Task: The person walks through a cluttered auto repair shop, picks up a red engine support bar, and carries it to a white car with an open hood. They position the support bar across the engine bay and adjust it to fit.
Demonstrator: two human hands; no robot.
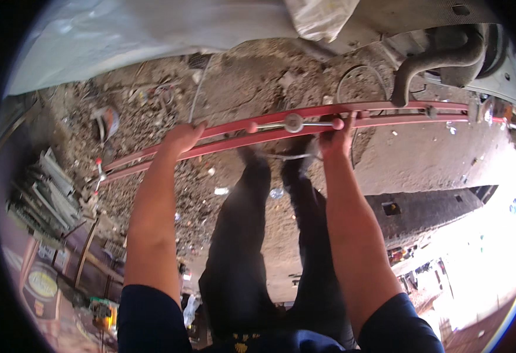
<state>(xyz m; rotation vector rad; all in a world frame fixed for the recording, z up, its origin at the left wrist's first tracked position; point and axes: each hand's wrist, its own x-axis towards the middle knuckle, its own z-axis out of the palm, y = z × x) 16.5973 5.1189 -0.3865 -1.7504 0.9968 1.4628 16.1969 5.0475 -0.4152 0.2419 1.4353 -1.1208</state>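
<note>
A long red bar of two parallel rails [228,126] stretches across the view in front of me, held above the ground. My left hand [181,139] is closed round its left part, thumb toward the far rail. Right of the middle, my right hand [338,139] grips the near rail, its fingers partly hidden by the bar. Between my hands a metal T-handle [294,122] with red ball ends sits across the rails. A smaller T-handle [101,170] stands at the bar's left end. Toward the right end, a metal fitting [431,112] spans the rails.
A pale vehicle body panel [152,35] hangs along the far side, with a curved pipe [411,67] at far right. Rubble and dirt [146,206] cover the ground. Metal pieces [46,191] are piled at left. A dark flat beam [428,215] lies at right.
</note>
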